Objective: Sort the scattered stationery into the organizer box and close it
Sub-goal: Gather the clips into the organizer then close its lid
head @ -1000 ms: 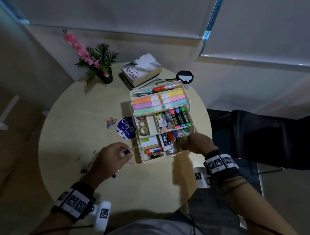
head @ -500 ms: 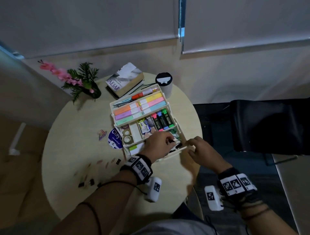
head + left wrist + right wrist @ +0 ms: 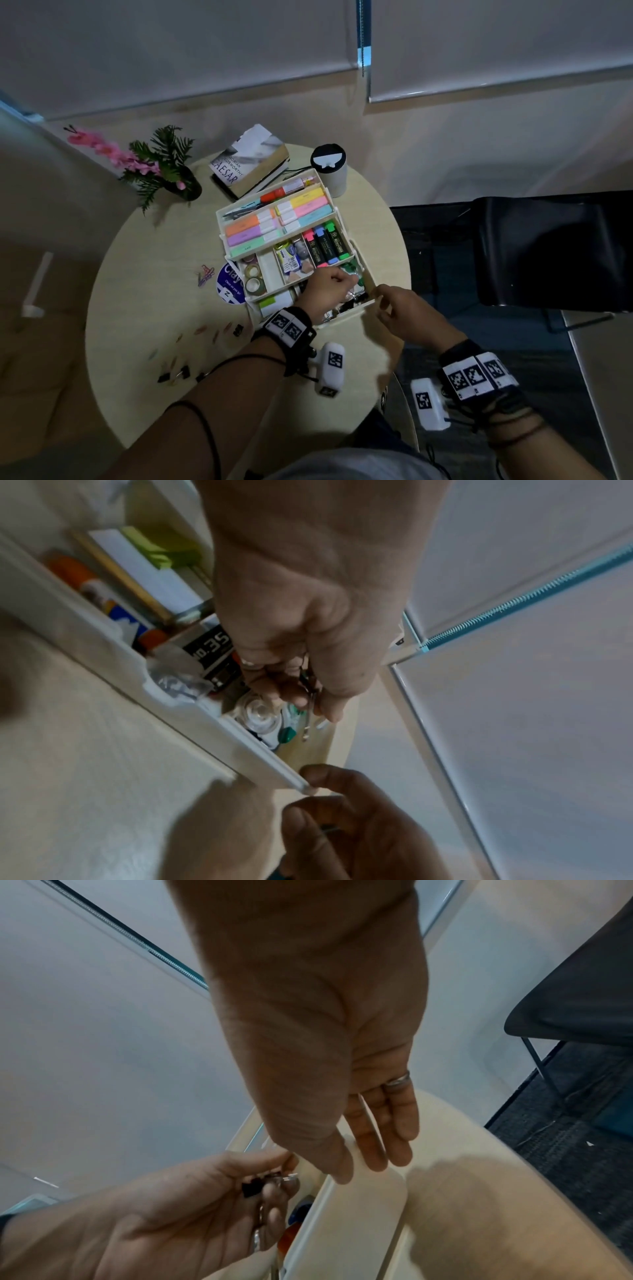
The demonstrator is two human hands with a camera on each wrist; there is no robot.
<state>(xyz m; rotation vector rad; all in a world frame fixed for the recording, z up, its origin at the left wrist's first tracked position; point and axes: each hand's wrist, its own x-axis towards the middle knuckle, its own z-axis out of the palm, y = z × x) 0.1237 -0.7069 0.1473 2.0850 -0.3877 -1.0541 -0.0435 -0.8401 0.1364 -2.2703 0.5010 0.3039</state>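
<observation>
While held over the organizer's near-right compartment:
Left hand (image 3: 327, 289): fingers curled, pinching a small black binder clip (image 3: 306, 681) with wire handles, above the bottom tier.
Right hand (image 3: 404, 317): fingers nearly straight and relaxed, thumb tip touching the near-right corner of the box front wall; holding nothing.
Organizer box (image 3: 346, 317): white, open, three stepped tiers, standing at the middle of the round table (image 3: 137, 274), toward its right edge.
Top tier: pens and a red marker along the far wall, pastel highlighters (image 3: 253, 229) in rows below.
Middle tier: tape rolls (image 3: 253, 284) in the left compartment, erasers and small packets in the middle one, three dark highlighters (image 3: 325, 246) with pink, blue and green caps in the right one.
Bottom tier: sticky notes (image 3: 270, 303) at left, an orange glue stick (image 3: 73, 573) along the front wall, a black staples box (image 3: 214, 649) and clear plastic pieces near the held clip.
Loose binder clips (image 3: 174, 373): scattered near the front-left edge of the table, well apart from the box.
Coloured paper clips (image 3: 205, 274): left of the box, just beside a round blue sticker (image 3: 229, 287).
Far edge of table: book (image 3: 248, 161), lidded cup (image 3: 330, 171), pink flowers in a dark pot (image 3: 154, 164).
Beyond the right edge: black chair (image 3: 548, 250).
</observation>
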